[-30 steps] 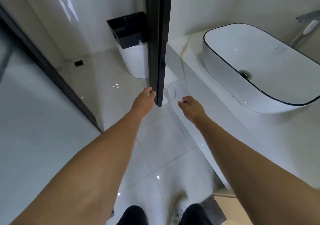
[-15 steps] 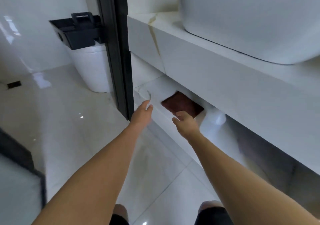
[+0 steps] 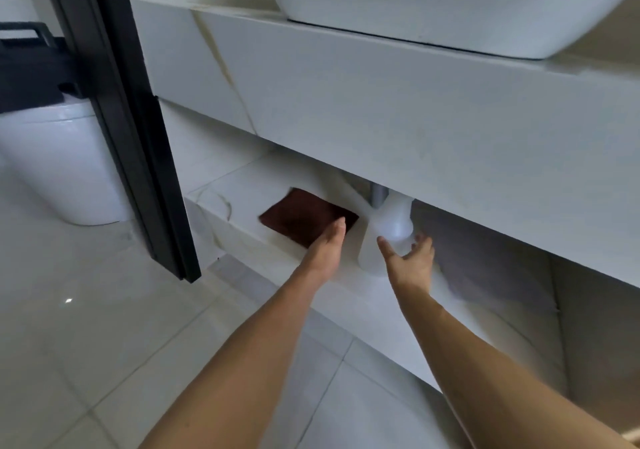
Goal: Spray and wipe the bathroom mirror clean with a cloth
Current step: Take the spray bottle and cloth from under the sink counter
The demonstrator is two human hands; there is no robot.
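Observation:
A folded dark brown cloth (image 3: 304, 214) lies flat on the low white shelf (image 3: 242, 213) under the vanity counter. Beside it on the right stands a white spray bottle (image 3: 388, 227), its top hidden behind the counter's front panel. My left hand (image 3: 327, 244) reaches over the cloth's near right corner with straight fingers, the fingertips at its edge. My right hand (image 3: 410, 258) is spread open just in front of the bottle, thumb and fingers on either side of it, not closed round it. The mirror is out of view.
The white counter front (image 3: 381, 116) overhangs the shelf, with the white basin (image 3: 450, 8) above. A black door frame (image 3: 128, 130) stands at the left, a white toilet with a black caddy (image 3: 52, 157) behind it. A grey pipe (image 3: 379, 195) drops behind the bottle. Glossy white floor tiles (image 3: 121, 327) lie below.
The view has dropped lower and closer to the shelf. Both hands have moved forward: the left to the cloth's corner, the right to the bottle with fingers spread.

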